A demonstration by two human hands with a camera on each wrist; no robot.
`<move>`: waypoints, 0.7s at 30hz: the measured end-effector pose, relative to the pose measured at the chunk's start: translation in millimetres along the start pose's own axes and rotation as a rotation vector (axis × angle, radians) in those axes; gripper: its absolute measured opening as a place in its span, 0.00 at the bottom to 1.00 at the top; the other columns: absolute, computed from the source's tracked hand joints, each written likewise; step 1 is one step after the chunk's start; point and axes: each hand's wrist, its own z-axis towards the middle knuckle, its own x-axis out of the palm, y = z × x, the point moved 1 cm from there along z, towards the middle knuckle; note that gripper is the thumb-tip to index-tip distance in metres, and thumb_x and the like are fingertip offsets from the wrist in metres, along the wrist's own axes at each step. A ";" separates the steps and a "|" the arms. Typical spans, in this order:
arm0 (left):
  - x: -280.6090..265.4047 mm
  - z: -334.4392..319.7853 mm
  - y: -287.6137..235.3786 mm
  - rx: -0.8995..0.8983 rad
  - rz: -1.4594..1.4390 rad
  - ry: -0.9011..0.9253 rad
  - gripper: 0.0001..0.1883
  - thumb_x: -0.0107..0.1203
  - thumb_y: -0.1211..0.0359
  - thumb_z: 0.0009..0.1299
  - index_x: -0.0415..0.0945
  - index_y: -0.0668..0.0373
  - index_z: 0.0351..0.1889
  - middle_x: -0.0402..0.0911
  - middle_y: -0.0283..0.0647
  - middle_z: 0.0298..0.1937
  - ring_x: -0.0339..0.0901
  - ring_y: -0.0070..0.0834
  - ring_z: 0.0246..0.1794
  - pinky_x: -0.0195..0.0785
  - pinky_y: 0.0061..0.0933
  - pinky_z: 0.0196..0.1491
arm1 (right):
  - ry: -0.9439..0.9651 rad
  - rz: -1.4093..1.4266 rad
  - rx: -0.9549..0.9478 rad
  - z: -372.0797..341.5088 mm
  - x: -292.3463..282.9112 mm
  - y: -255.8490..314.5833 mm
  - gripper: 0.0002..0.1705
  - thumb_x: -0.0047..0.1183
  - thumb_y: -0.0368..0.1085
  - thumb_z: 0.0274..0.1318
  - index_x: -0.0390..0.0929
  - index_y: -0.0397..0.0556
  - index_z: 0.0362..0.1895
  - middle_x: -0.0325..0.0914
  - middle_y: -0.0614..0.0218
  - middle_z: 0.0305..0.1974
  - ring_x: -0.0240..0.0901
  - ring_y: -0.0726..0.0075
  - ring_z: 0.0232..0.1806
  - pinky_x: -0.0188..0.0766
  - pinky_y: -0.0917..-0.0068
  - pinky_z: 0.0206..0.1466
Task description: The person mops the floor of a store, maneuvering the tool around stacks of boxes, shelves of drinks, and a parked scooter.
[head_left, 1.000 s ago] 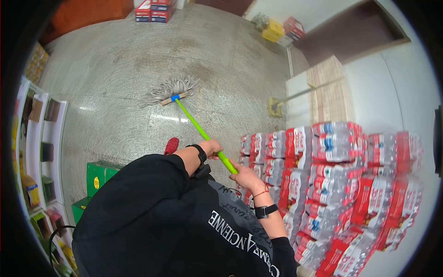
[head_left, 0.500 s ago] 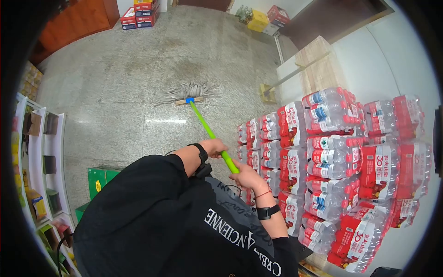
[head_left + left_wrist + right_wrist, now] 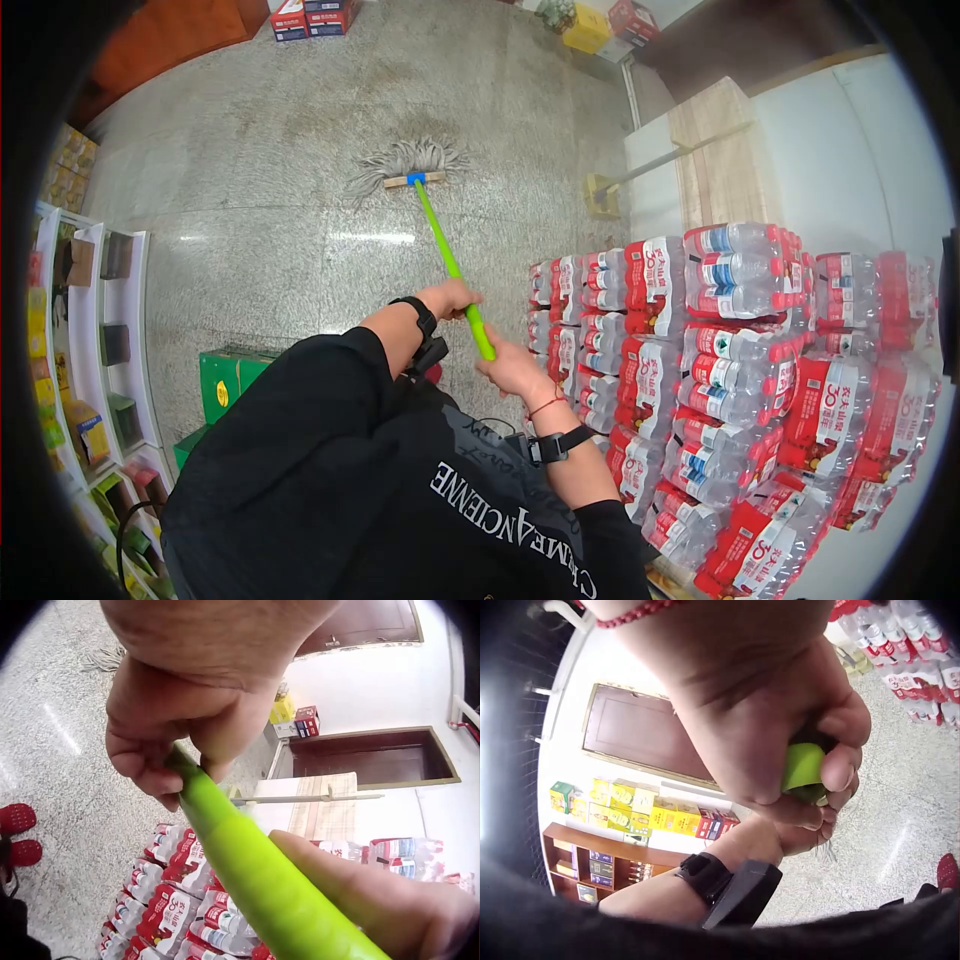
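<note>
A mop with a lime-green handle [image 3: 437,232] slants away from the body in the head view. Its grey string head [image 3: 412,157] lies spread on the floor, held by a wooden bar with a blue clamp [image 3: 416,179]. My left hand [image 3: 447,298] grips the handle lower down, fingers wrapped round it in the left wrist view. Higher up, my right hand [image 3: 514,368] holds the handle near its top end. In the right wrist view the round green end [image 3: 803,766] pokes out between the curled right thumb and fingers.
Stacked shrink-wrapped water bottles [image 3: 650,380] line the right side. Behind them a yellow-headed pole tool [image 3: 602,197] leans on pale panels. White shelves [image 3: 122,330] and green boxes [image 3: 222,385] stand at left. Red boxes [image 3: 312,20] sit at the far end. Red shoes [image 3: 18,819] are below.
The mop head has swept to the right, then moved farther from the body over the last half second. Both hands keep their hold on the handle. The head view has shifted slightly.
</note>
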 end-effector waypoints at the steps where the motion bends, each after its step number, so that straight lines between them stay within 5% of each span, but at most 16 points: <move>1: 2.1 0.0 -4.0 -0.013 0.056 0.013 0.17 0.52 0.59 0.61 0.70 0.64 0.20 0.68 0.40 0.13 0.63 0.28 0.10 0.54 0.30 0.13 | 0.001 0.010 0.013 1.7 -0.4 -6.2 0.40 0.50 0.36 0.45 0.50 0.51 0.65 0.72 0.56 0.22 0.70 0.65 0.16 0.68 0.72 0.17; 7: 36.7 -14.7 -21.6 -0.049 0.128 0.021 0.14 0.50 0.62 0.62 0.70 0.65 0.22 0.68 0.40 0.14 0.64 0.27 0.10 0.56 0.30 0.13 | -0.143 -0.108 -0.012 -4.7 11.4 -60.3 0.39 0.51 0.39 0.46 0.51 0.56 0.65 0.75 0.52 0.26 0.72 0.61 0.19 0.70 0.68 0.24; 9: 50.8 -8.3 -15.0 -0.052 0.185 0.034 0.14 0.50 0.62 0.63 0.70 0.65 0.23 0.69 0.40 0.14 0.65 0.27 0.10 0.56 0.29 0.12 | -0.303 -0.293 -0.168 -14.3 21.2 -77.0 0.38 0.50 0.41 0.47 0.51 0.58 0.65 0.75 0.51 0.28 0.72 0.59 0.20 0.71 0.67 0.27; 21: 159.4 -41.7 26.3 -0.044 0.367 0.143 0.16 0.49 0.61 0.62 0.73 0.66 0.26 0.72 0.41 0.15 0.68 0.28 0.11 0.58 0.31 0.13 | -0.219 -0.115 0.052 -109.5 63.2 -143.7 0.38 0.49 0.41 0.47 0.51 0.60 0.65 0.74 0.52 0.28 0.71 0.61 0.19 0.67 0.68 0.25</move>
